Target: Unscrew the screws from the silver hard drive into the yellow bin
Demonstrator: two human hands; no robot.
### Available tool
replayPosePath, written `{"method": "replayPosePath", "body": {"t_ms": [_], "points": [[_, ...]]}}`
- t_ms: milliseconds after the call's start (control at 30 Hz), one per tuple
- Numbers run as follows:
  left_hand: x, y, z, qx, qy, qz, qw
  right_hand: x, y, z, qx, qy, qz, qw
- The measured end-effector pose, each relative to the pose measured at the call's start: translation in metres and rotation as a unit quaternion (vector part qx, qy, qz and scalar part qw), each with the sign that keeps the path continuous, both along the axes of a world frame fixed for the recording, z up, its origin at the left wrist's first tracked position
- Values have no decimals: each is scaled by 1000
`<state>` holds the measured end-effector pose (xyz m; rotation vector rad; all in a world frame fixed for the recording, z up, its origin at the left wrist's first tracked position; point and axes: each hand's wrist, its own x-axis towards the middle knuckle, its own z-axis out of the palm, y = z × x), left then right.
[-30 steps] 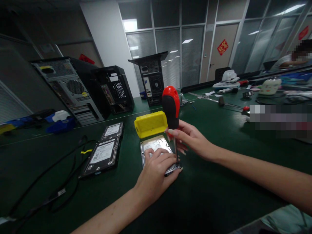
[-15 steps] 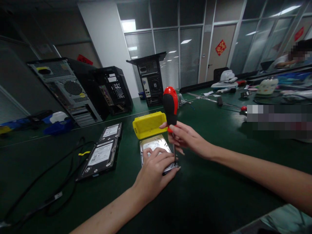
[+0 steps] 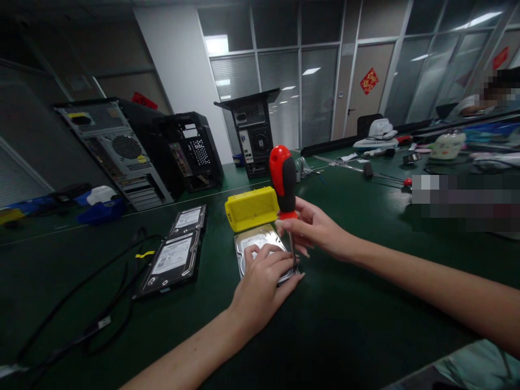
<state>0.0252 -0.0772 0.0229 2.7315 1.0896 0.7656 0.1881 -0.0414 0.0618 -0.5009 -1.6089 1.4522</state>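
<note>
A silver hard drive (image 3: pixel 246 244) lies flat on the green table, label side up. Over its near half rests my left hand (image 3: pixel 264 273), fingers across the top and thumb along the near right edge, gripping it. My right hand (image 3: pixel 314 226) grips a red and black screwdriver (image 3: pixel 283 176) low on its handle. The shaft points down, with its tip at the drive's near right corner beside my left fingertips. Exactly what the tip touches is too small to make out. Behind the drive, a yellow plastic bin (image 3: pixel 252 210) leans with its opening towards me.
Two more hard drives (image 3: pixel 173 259) lie to the left, near black cables (image 3: pixel 117 281). Computer cases (image 3: pixel 134 151) stand at the back left, another case (image 3: pixel 254 135) behind the bin. Tools and a white jar (image 3: pixel 447 145) lie at the right; a person sits beyond.
The screwdriver handle has turned about its axis, its red side now facing left. My right fingers have shifted around it. Both hands and the drive appear slightly further right as the view shifts.
</note>
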Motion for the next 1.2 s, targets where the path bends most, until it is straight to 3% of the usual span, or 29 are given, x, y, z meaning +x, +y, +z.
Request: {"method": "replayPosePath", "body": {"t_ms": [567,1200], "points": [[-4,5,0,-1,-4,-32,999,2,-2,-4,48,-18,12,999],[-4,4,-1,-8,-11,-8,1000,3,1,-5,44,1,-1,999]]}}
